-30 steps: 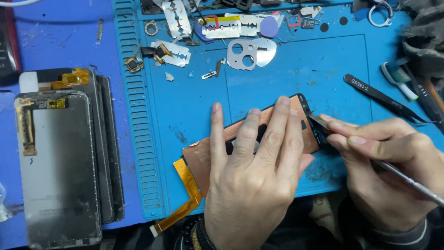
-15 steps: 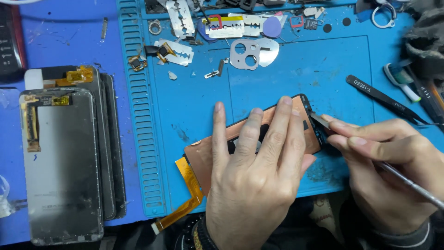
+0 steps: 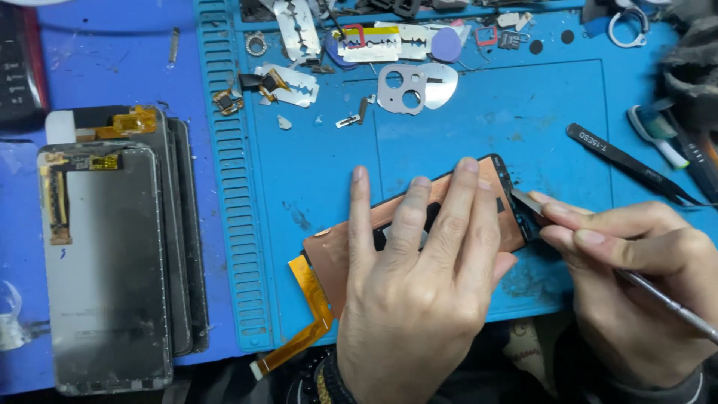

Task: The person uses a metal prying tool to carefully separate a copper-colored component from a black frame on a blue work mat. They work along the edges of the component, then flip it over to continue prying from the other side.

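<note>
Head view. A phone display panel (image 3: pixel 419 224), copper-backed and dark-edged, is laid face down and slanted on a blue work mat (image 3: pixel 314 172). It is pinned flat by the left hand (image 3: pixel 411 299), whose fingers are spread across the copper back, fingertips pointing toward the far edge. An orange flex ribbon (image 3: pixel 310 314) is trailed from the panel's near-left corner toward the mat's front edge.

The right hand (image 3: pixel 636 292) is closed in a pinch on a thin metal pry tool (image 3: pixel 666 299); the tool's flat tip is set against the panel's dark right end, just beyond the left hand's little finger.

Black tweezers (image 3: pixel 628 164) are laid on the mat, right of the panel and apart from it.

Razor blades (image 3: pixel 295 82) and a grey camera-cutout plate (image 3: pixel 404 88) are scattered along the mat's far side, together with a purple pick (image 3: pixel 447 46).

A stack of grey display panels (image 3: pixel 112 254), with small yellow-orange connector patches at their top ends, is stood left of the mat on the blue table.
</note>
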